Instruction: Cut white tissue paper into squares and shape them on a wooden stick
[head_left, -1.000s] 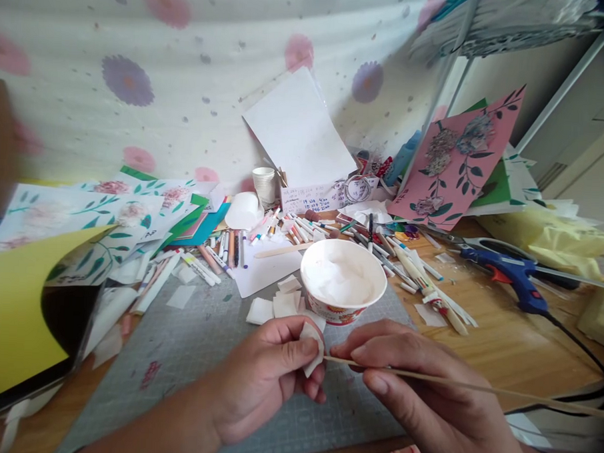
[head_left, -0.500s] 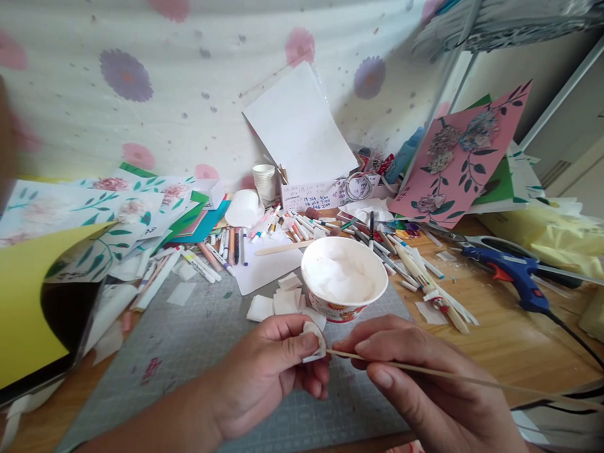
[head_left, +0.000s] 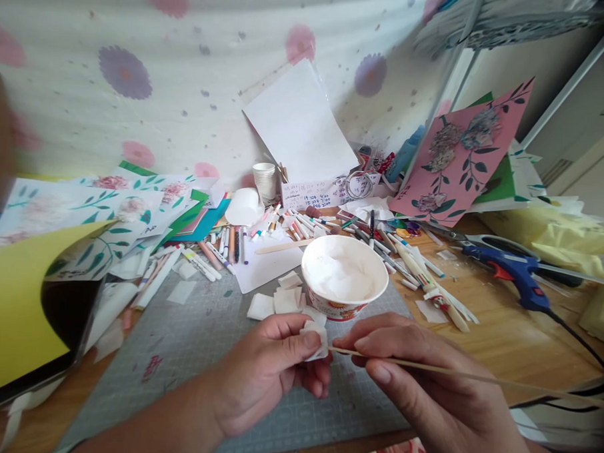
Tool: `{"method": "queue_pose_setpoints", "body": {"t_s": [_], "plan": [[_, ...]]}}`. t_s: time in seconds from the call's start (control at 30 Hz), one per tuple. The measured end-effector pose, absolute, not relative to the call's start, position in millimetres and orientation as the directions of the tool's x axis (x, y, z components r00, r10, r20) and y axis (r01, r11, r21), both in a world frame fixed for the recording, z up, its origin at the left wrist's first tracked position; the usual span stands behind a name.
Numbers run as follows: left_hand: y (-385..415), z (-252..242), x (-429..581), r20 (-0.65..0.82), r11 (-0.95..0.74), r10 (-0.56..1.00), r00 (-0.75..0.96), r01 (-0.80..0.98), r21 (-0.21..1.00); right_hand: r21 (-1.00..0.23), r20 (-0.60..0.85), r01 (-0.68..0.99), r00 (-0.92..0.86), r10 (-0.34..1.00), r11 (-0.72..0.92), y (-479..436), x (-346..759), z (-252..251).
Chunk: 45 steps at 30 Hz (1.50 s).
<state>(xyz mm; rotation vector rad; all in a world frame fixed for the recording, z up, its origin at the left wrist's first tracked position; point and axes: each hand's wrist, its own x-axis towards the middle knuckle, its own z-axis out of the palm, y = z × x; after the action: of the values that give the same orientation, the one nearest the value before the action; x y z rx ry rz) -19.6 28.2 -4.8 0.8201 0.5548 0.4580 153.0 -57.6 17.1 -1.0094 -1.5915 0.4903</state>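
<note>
White paper piece (head_left: pixel 318 341) is in the air over the cutting mat (head_left: pixel 177 341), toward the table's (head_left: pixel 487 341) near edge; the left hand (head_left: pixel 283 359) pinches it between thumb and fingers, presumably because so light a scrap would slide if left loose. Thin stick (head_left: pixel 440 371) is gripped close to its tip by the right hand (head_left: pixel 420 378), thumb below and fingers above, its shaft running toward the table's right edge; the short grip probably steadies the point. Tip meets the paper's border or lies just beside it; contact cannot be told. Beyond the hands, a bowl (head_left: pixel 334 308) with white contents stands on the mat, loose paper squares (head_left: pixel 287 301) just beside it, both apparently kept within reach. Markers (head_left: pixel 302 228) lie scattered toward the far edge. Blue glue gun (head_left: pixel 515 272) rests nearer the right edge, likely parked aside from the handwork.
</note>
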Motion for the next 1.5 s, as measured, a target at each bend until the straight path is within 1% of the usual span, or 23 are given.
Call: {"method": "queue_pose_setpoints", "body": {"t_s": [0.43, 0.7, 1.07, 1.27, 1.5], "plan": [[27.1, -3.0, -19.5, -0.252, 0.577, 0.554, 0.793, -0.147, 0.804, -0.787, 0.560, 0.328, 0.026, 0.828, 0.522, -59.7, 152.4, 17.0], [27.6, -2.1, -19.5, -0.262, 0.584, 0.563, 0.784, -0.153, 0.798, -0.797, 0.545, 0.301, -0.012, 0.838, 0.523, -58.9, 151.7, 17.1], [29.5, -4.8, -20.0, -0.206, 0.551, 0.533, 0.820, -0.152, 0.821, -0.814, 0.529, 0.289, 0.009, 0.849, 0.504, -59.9, 151.5, 18.0], [28.5, -5.0, -22.0, -0.197, 0.539, 0.530, 0.824, -0.149, 0.829, -0.798, 0.544, 0.308, -0.002, 0.839, 0.518, -60.5, 151.1, 19.0], [29.7, -4.0, -20.7, -0.181, 0.517, 0.518, 0.836, -0.138, 0.845, -0.810, 0.528, 0.302, 0.002, 0.849, 0.503, -61.3, 149.7, 20.5]]}}
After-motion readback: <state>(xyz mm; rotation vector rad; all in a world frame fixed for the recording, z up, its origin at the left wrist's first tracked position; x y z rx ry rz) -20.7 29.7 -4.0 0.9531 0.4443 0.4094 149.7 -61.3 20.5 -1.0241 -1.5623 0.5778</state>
